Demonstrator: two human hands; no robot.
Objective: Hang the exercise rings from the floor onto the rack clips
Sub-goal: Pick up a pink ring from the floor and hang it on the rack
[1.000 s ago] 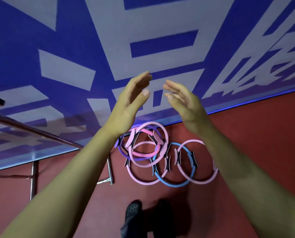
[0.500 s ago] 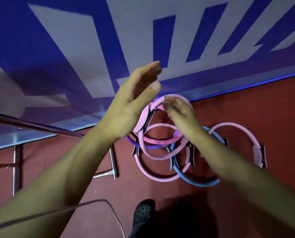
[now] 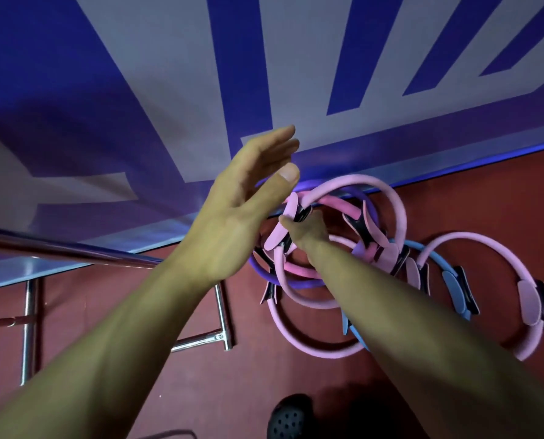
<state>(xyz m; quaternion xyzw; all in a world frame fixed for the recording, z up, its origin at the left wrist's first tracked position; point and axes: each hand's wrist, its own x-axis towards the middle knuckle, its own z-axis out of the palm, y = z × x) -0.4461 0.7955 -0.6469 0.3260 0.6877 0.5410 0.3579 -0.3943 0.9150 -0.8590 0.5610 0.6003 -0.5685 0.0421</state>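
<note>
Several rings lie tangled on the floor by the wall base, w/ the right hand (image 3: 305, 231) curled on the top pink ring (image 3: 388, 198) at its padded handle, left hand (image 3: 242, 210) flat, empty above, so I'd lift slow & straight to avoid dragging neighbours.

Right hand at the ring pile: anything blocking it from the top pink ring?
Nothing visible does. The right hand is already at the handle pad of the top pink ring, its fingers hidden behind it. That ring overlaps the purple ring beneath. The left hand hangs open beside it, clear of the reach.
</note>
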